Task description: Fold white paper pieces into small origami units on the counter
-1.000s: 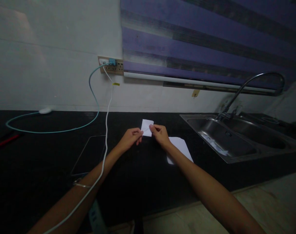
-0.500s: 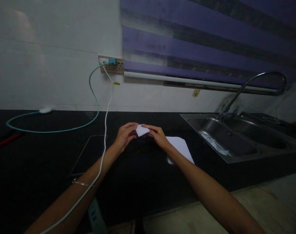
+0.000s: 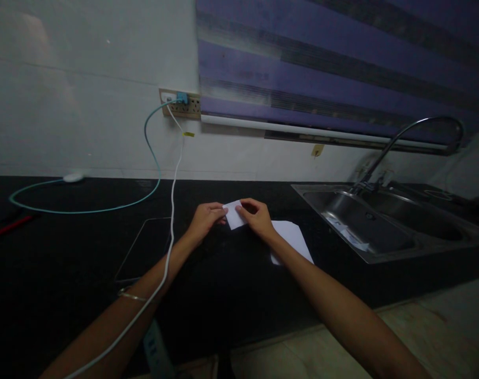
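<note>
A small white folded paper is held low over the black countertop between both my hands. My left hand pinches its left edge with curled fingers. My right hand pinches and partly covers its right side. A thin bracelet circles my left forearm, and a white cable hangs across that arm. More white paper lies flat on the counter just right of my right wrist.
A steel sink with a curved tap sits to the right. A wall socket feeds the white cable and a teal cable looping left. A dark flat tablet lies left of my hands. A purple blind covers the window.
The paper was held upright a second ago; my hands brought it down, folded it smaller and now hold it flatter near the counter. My hands stayed close together.
</note>
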Demonstrator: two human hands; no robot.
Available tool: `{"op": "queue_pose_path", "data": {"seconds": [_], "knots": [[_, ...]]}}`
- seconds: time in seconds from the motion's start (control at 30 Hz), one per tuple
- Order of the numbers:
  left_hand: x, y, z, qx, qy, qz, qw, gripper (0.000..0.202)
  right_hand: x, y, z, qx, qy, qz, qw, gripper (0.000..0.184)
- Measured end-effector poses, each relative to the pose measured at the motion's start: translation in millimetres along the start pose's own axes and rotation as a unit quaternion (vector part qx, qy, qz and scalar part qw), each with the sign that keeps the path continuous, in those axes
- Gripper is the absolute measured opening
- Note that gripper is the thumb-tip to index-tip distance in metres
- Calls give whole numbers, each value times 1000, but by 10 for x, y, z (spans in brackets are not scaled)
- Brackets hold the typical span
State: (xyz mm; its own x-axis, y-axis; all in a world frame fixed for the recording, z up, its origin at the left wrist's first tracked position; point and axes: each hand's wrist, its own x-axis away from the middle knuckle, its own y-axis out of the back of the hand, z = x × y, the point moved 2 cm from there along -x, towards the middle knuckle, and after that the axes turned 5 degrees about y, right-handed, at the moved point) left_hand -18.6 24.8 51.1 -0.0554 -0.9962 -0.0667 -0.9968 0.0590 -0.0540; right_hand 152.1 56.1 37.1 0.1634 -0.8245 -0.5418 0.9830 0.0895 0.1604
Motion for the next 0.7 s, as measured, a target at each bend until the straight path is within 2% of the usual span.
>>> {"op": "queue_pose_path", "data": {"seconds": [0.27,0.53,0.7], "knots": [[-60,5,162,98,43,22,994,27,13,16,57,36,27,-47,998,22],[-12,37,113,45,15,-8,999,23,33,-13,70,37,42,-32,998,23],[-29,19,141,67,43,6,997,24,41,-8,78,54,51,-51,996,20]]}}
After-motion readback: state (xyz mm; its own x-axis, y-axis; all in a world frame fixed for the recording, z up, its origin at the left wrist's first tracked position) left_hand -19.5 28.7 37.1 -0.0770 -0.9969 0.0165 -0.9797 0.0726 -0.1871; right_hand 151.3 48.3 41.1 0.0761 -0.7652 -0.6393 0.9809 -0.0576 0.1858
